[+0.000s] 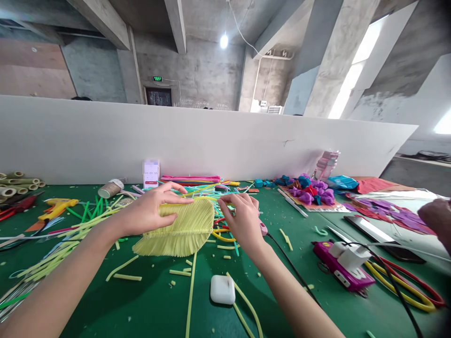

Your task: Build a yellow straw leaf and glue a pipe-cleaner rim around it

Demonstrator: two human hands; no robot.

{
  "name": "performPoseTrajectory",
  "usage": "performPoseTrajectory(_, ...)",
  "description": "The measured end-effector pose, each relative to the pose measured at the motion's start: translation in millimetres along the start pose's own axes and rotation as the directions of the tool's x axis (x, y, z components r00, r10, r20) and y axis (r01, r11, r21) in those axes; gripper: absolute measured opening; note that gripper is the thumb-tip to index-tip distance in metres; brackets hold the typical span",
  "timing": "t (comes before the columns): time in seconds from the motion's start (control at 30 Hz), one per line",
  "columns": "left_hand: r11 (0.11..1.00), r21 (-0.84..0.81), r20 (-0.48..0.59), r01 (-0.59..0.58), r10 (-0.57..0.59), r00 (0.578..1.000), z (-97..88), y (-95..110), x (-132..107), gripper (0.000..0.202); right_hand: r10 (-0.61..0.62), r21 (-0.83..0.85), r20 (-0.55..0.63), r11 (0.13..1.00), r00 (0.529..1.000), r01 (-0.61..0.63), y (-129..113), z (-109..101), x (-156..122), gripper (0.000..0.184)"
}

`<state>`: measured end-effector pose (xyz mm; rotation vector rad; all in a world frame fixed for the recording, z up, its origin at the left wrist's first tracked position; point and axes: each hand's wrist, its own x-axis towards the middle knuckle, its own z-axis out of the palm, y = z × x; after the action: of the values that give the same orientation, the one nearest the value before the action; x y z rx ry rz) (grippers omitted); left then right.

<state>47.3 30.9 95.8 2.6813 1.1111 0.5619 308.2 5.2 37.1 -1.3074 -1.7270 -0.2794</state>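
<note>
A pale yellow leaf-shaped piece [183,230] made of bent fuzzy stems is held a little above the green table [148,305]. My left hand [151,209] grips its upper left edge, thumb stretched along the top rim. My right hand [241,220] is at the upper right tip, fingers pinched on a yellow stem at the rim. A long yellow stalk [190,291] runs down from the leaf toward me.
Loose coloured stems [70,234] lie scattered at the left, with a yellow glue gun [58,206] and paper rolls [17,183]. A white earbud case [222,289], a pink glue gun [343,265], cables, and purple and blue flowers [310,190] lie to the right. Another person's hand [437,218] shows at the far right.
</note>
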Motion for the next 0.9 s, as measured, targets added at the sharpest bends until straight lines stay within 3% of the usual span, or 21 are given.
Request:
performPoseTrajectory(0.6,1.0,-0.007,-0.032,0.013,-0.013,0.999,-0.8,8.7,0.9,0.033,-0.061,0.003,-0.06,0.998,0.996,0.061,3.0,1.8,0.2,0.012)
performPoseTrajectory(0.9,1.0,-0.013,-0.037,0.012,-0.012,0.999,-0.7,8.2,2.1,0.032,-0.055,0.017,-0.019,0.998,0.998,0.056,1.7,1.4,-2.7,0.013)
